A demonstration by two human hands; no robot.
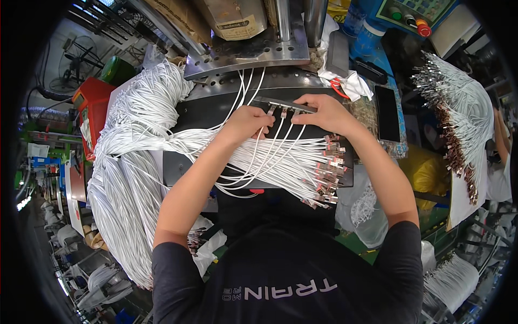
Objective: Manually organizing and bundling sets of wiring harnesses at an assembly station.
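A narrow metal bar fixture (pixel 283 102) lies across the black work surface, with several metal cable connectors (pixel 284 113) seated along its near side. White cables trail from them toward me. My right hand (pixel 326 114) is closed around the bar's right end, thumb and fingers on its edges. At the bar's left end, my left hand (pixel 249 124) pinches a white cable close to its connector; the fingertips partly hide that plug. Just below both hands, a fanned bundle of white cables (pixel 280 162) lies with its brownish metal plugs (pixel 330 173) pointing right.
A steel press plate (pixel 248 56) with upright posts stands behind the bar. Large white cable coils (pixel 140 102) hang at left beside a red machine (pixel 89 110). White cloth and red-handled tool (pixel 339 86), a dark phone-like slab (pixel 387 113) and another cable bundle (pixel 458 119) are at right.
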